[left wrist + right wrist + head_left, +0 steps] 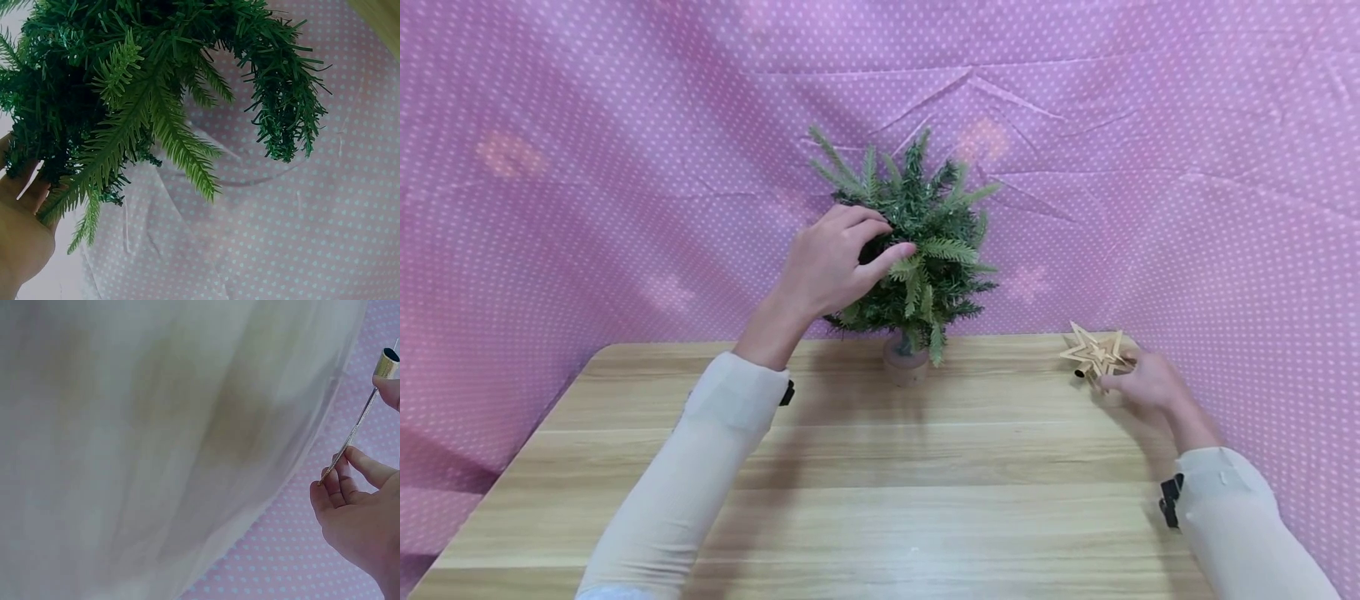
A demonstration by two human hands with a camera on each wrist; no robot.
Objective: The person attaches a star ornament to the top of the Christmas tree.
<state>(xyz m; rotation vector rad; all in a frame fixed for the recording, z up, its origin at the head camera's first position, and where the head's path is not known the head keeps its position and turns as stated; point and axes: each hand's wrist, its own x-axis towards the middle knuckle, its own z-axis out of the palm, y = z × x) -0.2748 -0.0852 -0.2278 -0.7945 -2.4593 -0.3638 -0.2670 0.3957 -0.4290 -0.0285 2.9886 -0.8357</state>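
A small artificial Christmas tree (925, 225) stands upright in a round pot (906, 362) near the table's back edge. My left hand (835, 258) is at the tree's left side, with relaxed, spread fingers among the branches and the thumb apart from them. In the left wrist view, green branches (150, 106) partly cover that hand (25, 225). Over the back right of the table, my right hand (1150, 383) pinches a gold star tree topper (1097, 352). The right wrist view shows the star edge-on between thumb and fingers, with its short tube (386, 361) beside the thumb.
The wooden table (940, 483) has a rounded back-left corner. A pink polka-dot cloth (662, 125) hangs behind and along the sides. Black bands sit at both sleeve cuffs.
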